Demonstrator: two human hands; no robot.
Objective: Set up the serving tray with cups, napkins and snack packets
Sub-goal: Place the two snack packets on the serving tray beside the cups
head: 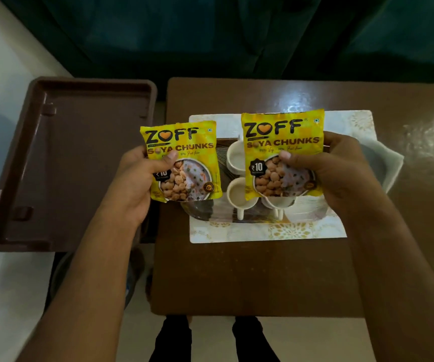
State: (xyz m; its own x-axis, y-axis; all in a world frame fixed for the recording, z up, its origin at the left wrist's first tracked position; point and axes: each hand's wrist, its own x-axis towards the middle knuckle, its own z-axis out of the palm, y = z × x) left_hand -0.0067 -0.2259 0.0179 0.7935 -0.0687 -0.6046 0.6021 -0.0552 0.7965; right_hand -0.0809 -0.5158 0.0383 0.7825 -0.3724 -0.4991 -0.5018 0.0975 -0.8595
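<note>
Each hand pinches a yellow snack packet upright. The right hand (pixel 341 165) holds the right packet (pixel 283 152) directly above the tray (pixel 263 231) and its cups (pixel 238 194). The left hand (pixel 137 178) holds the left packet (pixel 184 163) over the tray's left edge.

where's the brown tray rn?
Head view, far left: the brown tray sits bare beside the brown table, left of the left hand and its yellow packet.

Cups (pixel 237 158) crowding tray (pixel 263 235) centre
</note>
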